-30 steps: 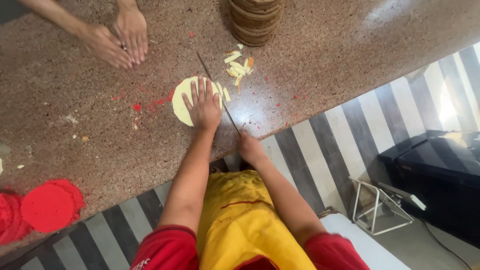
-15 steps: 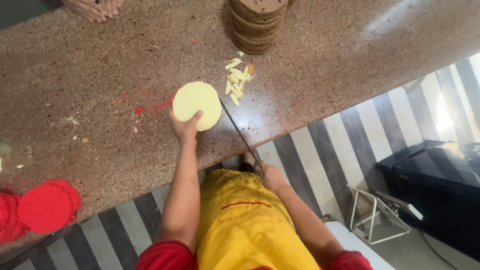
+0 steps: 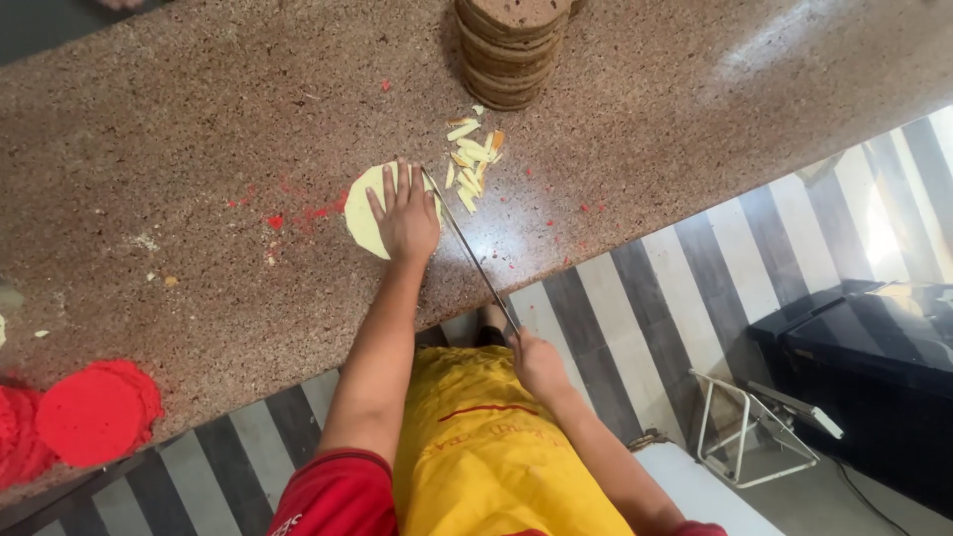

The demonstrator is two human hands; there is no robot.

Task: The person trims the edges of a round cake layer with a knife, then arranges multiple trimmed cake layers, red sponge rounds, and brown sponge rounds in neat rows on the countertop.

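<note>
While the left hand (image 3: 405, 218) presses flat, fingers spread, on a pale round disc (image 3: 363, 213), the right hand (image 3: 537, 363) grips a long thin knife (image 3: 469, 250). Pale strips (image 3: 471, 159) lie beside it on the speckled stone counter (image 3: 199, 129).

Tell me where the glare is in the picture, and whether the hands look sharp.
Head view: glare whitens the counter at upper right and the striped floor; the left hand on the pale disc and the right hand holding the knife look fairly sharp.

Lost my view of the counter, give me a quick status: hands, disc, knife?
Left hand flat on pale disc. Right hand grips long knife, blade at disc's right edge. Cut strips beside blade.
</note>
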